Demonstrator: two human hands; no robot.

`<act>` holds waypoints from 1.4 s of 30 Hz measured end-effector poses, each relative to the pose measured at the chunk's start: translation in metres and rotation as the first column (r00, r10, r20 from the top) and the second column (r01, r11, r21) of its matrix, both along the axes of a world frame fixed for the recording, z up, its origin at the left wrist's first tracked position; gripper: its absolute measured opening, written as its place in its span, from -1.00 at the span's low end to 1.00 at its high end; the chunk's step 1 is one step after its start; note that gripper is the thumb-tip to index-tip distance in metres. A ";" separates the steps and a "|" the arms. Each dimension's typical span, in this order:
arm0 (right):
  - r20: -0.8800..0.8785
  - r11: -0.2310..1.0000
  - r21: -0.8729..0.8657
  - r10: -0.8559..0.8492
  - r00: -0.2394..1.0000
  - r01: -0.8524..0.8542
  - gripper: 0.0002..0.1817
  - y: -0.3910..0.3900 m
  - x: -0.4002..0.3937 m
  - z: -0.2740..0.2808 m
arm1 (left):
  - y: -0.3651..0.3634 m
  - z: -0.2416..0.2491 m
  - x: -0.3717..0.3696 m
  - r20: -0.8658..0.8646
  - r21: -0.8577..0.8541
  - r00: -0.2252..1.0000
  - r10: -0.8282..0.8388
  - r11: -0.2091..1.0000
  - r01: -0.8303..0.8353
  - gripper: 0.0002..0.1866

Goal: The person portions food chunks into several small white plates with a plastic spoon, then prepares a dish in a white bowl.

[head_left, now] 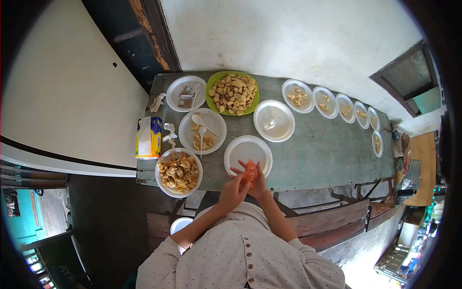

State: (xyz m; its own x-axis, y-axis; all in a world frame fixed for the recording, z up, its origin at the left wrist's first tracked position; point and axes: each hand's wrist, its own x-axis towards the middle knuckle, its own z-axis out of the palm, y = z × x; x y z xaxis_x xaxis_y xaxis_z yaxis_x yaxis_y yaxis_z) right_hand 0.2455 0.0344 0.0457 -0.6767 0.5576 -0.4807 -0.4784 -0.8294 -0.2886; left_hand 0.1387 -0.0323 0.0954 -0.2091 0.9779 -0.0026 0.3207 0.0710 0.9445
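Note:
A small orange-red item (250, 173), perhaps a packet or cloth, is held between both hands over the near edge of a white plate (235, 151). My left hand (234, 192) has its fingers closed on the item from the left. On its right side, my right hand (260, 183) holds it too, with some fingers spread. Beyond that plate lies another white plate (260, 108) with a small clear or white piece on it. To the left stands a plate of food pieces (204, 140) with two white spoons, and nearer, a bowl heaped with brown pieces (179, 174).
A green plate (233, 94) heaped with tan chunks stands at the back, beside a plate with a spoon and small pack (187, 96). Several small portioned plates (298, 97) line the table's right. A tissue pack (148, 138) is at the left edge; a bench (332, 219) is below.

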 end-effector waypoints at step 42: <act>0.691 0.114 -0.153 -0.698 -0.188 -0.982 -0.80 0.250 0.037 -0.106 | 0.002 -0.035 -0.076 0.057 -0.007 0.866 0.497 0.868 -0.497 -0.84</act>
